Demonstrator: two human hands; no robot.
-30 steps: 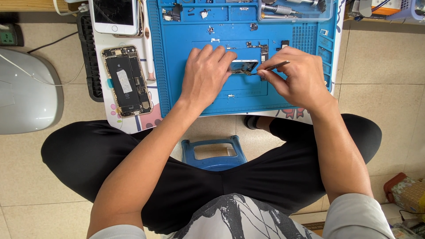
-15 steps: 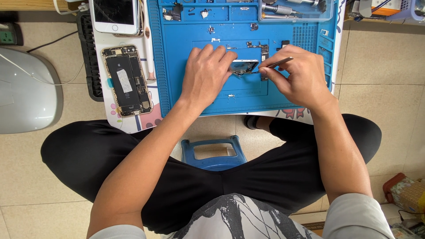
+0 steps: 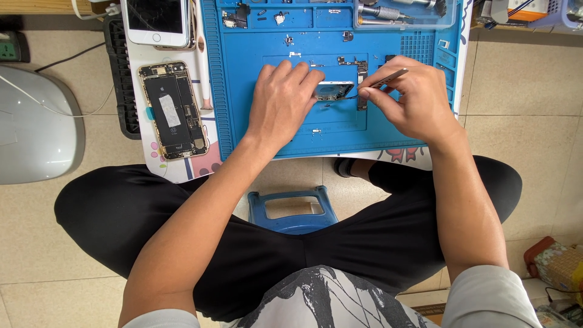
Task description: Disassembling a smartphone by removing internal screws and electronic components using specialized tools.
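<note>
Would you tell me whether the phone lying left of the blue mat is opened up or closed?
Opened up: the phone lies with its battery and inner parts exposed, no screen over them.
</note>
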